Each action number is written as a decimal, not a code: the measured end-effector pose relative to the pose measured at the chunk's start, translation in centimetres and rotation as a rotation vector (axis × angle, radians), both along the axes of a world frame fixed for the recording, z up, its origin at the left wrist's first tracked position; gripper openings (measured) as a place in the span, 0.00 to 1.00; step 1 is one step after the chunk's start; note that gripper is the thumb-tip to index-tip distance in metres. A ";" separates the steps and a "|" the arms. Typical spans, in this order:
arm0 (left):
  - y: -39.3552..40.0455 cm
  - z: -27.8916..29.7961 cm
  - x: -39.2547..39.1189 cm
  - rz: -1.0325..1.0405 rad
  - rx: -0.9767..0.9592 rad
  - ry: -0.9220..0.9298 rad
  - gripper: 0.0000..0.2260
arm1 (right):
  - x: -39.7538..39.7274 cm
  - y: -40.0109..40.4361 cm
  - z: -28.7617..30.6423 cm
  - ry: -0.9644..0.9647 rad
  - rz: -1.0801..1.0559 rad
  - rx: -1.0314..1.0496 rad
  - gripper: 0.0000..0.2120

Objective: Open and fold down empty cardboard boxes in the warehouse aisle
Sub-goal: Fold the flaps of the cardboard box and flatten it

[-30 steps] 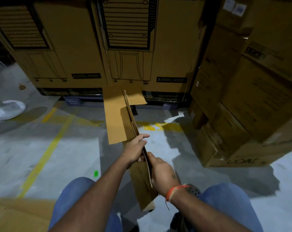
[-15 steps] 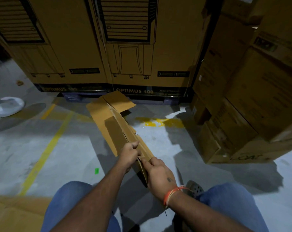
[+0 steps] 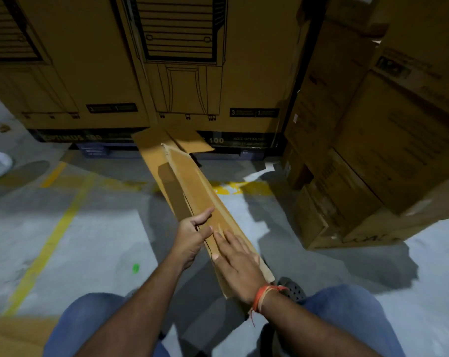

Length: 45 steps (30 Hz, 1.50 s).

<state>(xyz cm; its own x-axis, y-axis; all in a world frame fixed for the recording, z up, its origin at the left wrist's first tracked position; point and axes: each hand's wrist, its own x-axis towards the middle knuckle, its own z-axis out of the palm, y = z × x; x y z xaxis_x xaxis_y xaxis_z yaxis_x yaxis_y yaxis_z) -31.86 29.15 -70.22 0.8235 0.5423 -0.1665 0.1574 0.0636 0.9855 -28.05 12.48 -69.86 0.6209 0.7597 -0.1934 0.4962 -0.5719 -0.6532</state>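
Here we are over the aisle floor (image 3: 94, 243), and the long narrow cardboard box (image 3: 192, 186) runs from the bottom centre of the frame up toward the upper middle, lying nearly flat at a slant. The right hand (image 3: 240, 264) lies on top of its near end, palm down, fingers (image 3: 226, 239) straight and spread, pressing the panel. It grips nothing. The left hand (image 3: 192, 235) sits at the box's left edge, just left of centre, thumb stretched out over the top face; the other fingers look to be tucked at the edge or under it, though I cannot tell how firmly they hold.

At the far end, the flaps (image 3: 172, 139) are open and splayed, reaching toward the base of the big printed cartons (image 3: 218, 81) across the top of the frame. So the opening part looks done for this one, and the body reads as mostly collapsed. What seems left is pressing it fully flat and setting it aside.

More stacked cartons (image 3: 372, 150) fill the right side. A yellow line (image 3: 51, 243) runs down the left of the floor, and a flat sheet of cardboard (image 3: 9, 336) shows in the bottom left corner, possibly a piece already flattened. How many boxes remain is not visible from here.
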 end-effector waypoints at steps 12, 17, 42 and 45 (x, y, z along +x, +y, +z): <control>12.0 -7.4 -7.6 0.214 0.158 0.530 0.23 | 3.5 2.7 -8.3 0.090 0.055 -0.346 0.35; 14.1 -14.7 -7.4 -0.184 0.380 1.148 0.25 | 6.0 4.2 -12.4 0.180 -0.027 -0.401 0.30; 17.2 -37.2 4.2 -0.665 0.665 1.154 0.46 | 18.5 8.3 -36.9 0.107 0.101 -0.872 0.38; 17.2 -39.0 4.2 -0.774 0.722 1.182 0.51 | 18.6 7.4 -38.1 0.096 0.141 -0.885 0.42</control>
<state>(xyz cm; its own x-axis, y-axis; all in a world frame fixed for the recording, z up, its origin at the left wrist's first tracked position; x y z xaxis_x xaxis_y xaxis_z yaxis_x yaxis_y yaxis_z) -27.65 46.34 -109.22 0.5251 0.3161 -0.7902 0.5949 -0.8002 0.0753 -9.49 19.86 -107.91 0.4842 0.3759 -0.7901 0.5656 -0.8234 -0.0451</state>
